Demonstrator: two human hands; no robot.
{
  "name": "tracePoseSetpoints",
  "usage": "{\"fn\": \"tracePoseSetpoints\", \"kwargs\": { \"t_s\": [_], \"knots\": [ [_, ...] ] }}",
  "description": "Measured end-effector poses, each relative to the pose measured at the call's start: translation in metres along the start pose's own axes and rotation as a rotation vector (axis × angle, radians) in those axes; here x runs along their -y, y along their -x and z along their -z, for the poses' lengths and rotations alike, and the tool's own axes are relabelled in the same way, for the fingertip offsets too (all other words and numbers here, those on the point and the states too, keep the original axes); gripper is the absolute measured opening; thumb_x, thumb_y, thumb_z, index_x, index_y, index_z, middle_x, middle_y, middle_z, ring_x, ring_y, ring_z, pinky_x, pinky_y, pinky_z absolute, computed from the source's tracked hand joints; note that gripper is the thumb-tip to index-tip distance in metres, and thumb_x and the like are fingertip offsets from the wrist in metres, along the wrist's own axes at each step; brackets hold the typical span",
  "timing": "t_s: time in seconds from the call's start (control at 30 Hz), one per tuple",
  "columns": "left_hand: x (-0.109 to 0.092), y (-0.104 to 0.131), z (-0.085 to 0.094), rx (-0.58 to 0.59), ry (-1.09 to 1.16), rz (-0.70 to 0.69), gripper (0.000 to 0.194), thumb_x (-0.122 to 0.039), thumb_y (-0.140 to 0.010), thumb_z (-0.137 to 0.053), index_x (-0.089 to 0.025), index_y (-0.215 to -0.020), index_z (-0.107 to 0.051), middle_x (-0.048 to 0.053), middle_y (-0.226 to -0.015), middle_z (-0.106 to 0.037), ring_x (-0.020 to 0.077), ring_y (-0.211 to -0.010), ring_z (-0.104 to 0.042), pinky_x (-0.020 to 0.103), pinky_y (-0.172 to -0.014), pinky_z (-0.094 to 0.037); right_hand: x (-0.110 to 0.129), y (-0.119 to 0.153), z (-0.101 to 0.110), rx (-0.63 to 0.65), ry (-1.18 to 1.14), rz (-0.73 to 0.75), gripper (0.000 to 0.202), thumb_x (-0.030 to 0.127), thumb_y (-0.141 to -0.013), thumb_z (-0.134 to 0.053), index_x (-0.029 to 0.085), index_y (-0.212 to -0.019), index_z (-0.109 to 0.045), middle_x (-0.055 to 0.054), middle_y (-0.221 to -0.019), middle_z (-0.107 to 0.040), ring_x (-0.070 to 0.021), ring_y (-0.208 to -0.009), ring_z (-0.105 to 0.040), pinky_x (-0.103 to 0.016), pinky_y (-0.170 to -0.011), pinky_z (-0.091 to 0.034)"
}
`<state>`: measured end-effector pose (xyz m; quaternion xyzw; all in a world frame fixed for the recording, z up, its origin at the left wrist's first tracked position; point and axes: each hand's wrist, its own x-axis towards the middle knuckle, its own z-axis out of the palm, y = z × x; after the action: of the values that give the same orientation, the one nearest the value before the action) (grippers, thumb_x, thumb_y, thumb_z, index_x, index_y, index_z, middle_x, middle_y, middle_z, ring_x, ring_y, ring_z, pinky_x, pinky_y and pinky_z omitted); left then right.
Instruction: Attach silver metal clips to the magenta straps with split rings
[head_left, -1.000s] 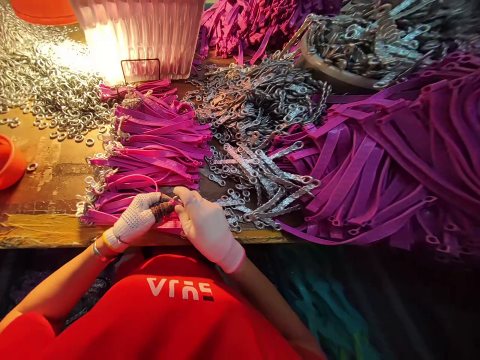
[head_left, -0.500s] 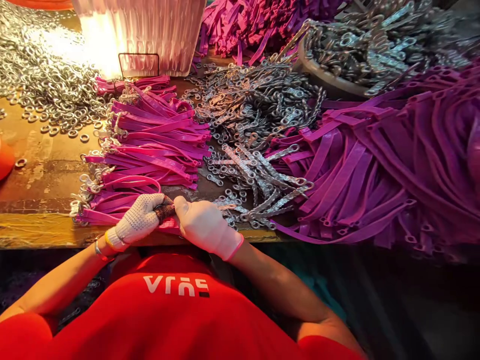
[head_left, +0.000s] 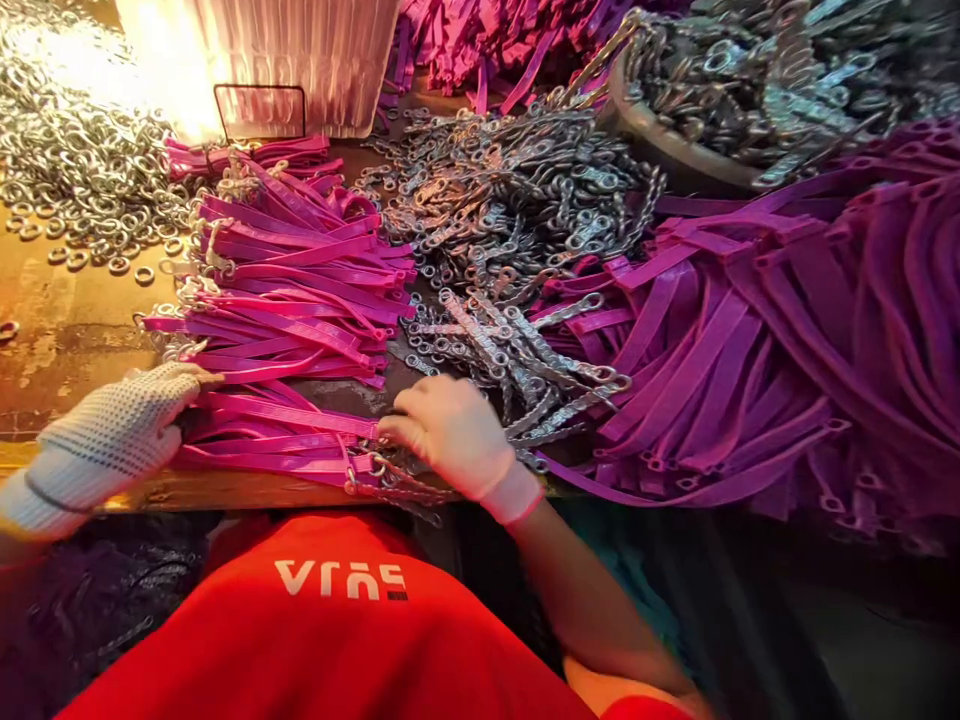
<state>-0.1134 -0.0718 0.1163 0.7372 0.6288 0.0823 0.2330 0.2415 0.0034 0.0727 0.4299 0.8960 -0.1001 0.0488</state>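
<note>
While the left hand [head_left: 112,435] bends its fingers narrowly at the left ends of the magenta straps [head_left: 277,410], whether it grips one I cannot tell. From it, the straps lie toward three o'clock on the tabletop [head_left: 75,350], long axes roughly nine to three. Twisted metal links [head_left: 409,488] sit at their right ends, at the right hand's [head_left: 457,440] eight o'clock. That hand, nearer those ends, is narrowly curled, its grip unclear.
</note>
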Motion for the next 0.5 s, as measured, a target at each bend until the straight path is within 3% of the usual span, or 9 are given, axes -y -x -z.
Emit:
{"fn": "tracePoseSetpoints", "kwargs": {
  "t_s": [0.07,0.13,0.17,0.23,0.3,0.37,0.43,0.5],
  "knots": [
    [-0.019,-0.001,-0.01,-0.09,0.084,0.075,0.035,-0.026,-0.081,-0.06,-0.018,-0.114,-0.071,0.011,-0.116,-0.07,0.0312,-0.107,-0.063,0.04,-0.096,-0.049,-0.02,-0.021,0.008,-0.111,0.097,-0.165,0.045,0.053,-0.101,-0.045,0.016,-0.097,-0.069,-0.015,-0.097,-0.07,-0.029,-0.095,-0.059,-0.035,-0.073,-0.032],
    [-0.046,-0.007,-0.025,-0.093,0.386,0.234,0.029,-0.038,-0.087,-0.063,-0.017,-0.105,-0.072,0.007,-0.086,-0.07,0.0207,-0.076,-0.063,0.029,-0.067,-0.05,-0.039,-0.048,0.01,-0.204,0.186,-0.337,0.036,0.041,-0.101,-0.05,0.011,-0.108,-0.067,-0.021,-0.104,-0.069,-0.0344,-0.104,-0.057,-0.039,-0.079,-0.034],
    [-0.06,-0.012,-0.034,-0.043,0.601,0.313,0.031,-0.045,-0.088,-0.063,-0.017,-0.099,-0.071,0.003,-0.07,-0.063,0.0148,-0.059,-0.054,0.025,-0.052,-0.042,-0.047,-0.061,0.009,-0.213,0.213,-0.388,0.031,0.034,-0.1,-0.051,0.008,-0.111,-0.065,-0.023,-0.106,-0.069,-0.0362,-0.107,-0.056,-0.041,-0.08,-0.035],
    [-0.081,-0.025,-0.05,0.107,1.07,0.408,0.041,-0.056,-0.089,-0.061,-0.015,-0.095,-0.068,-0.002,-0.056,-0.05,0.0081,-0.042,-0.036,0.021,-0.039,-0.026,-0.056,-0.083,0.004,-0.183,0.235,-0.436,0.026,0.019,-0.098,-0.048,0.005,-0.114,-0.064,-0.026,-0.108,-0.068,-0.0376,-0.108,-0.057,-0.042,-0.081,-0.038],
    [-0.09,-0.037,-0.063,0.198,1.435,0.471,0.05,-0.062,-0.086,-0.061,-0.013,-0.095,-0.067,-0.001,-0.061,-0.053,0.0059,-0.039,-0.034,0.019,-0.036,-0.021,-0.06,-0.096,-0.002,-0.141,0.232,-0.456,0.028,0.009,-0.096,-0.043,0.003,-0.114,-0.064,-0.028,-0.109,-0.067,-0.0366,-0.105,-0.061,-0.042,-0.078,-0.04],
    [-0.091,-0.044,-0.07,0.261,1.654,0.541,0.051,-0.061,-0.084,-0.064,-0.012,-0.099,-0.068,0.004,-0.072,-0.061,0.0075,-0.043,-0.045,0.019,-0.036,-0.027,-0.061,-0.101,-0.005,-0.114,0.217,-0.463,0.03,0.006,-0.095,-0.041,0.004,-0.113,-0.065,-0.028,-0.108,-0.067,-0.0353,-0.101,-0.063,-0.04,-0.075,-0.042],
    [-0.088,-0.046,-0.073,0.304,1.748,0.596,0.044,-0.051,-0.083,-0.068,-0.011,-0.103,-0.07,0.007,-0.079,-0.065,0.0107,-0.051,-0.055,0.019,-0.04,-0.034,-0.062,-0.098,-0.005,-0.123,0.183,-0.456,0.028,0.007,-0.094,-0.043,0.006,-0.107,-0.068,-0.027,-0.105,-0.067,-0.0344,-0.097,-0.065,-0.039,-0.073,-0.043],
    [-0.084,-0.043,-0.075,0.294,1.732,0.591,0.037,-0.04,-0.082,-0.07,-0.012,-0.106,-0.07,0.006,-0.08,-0.067,0.0104,-0.054,-0.057,0.018,-0.041,-0.035,-0.061,-0.089,-0.003,-0.205,0.106,-0.437,0.024,0.012,-0.094,-0.047,0.009,-0.103,-0.068,-0.024,-0.104,-0.068,-0.0335,-0.095,-0.065,-0.039,-0.073,-0.045]
  ]
}}
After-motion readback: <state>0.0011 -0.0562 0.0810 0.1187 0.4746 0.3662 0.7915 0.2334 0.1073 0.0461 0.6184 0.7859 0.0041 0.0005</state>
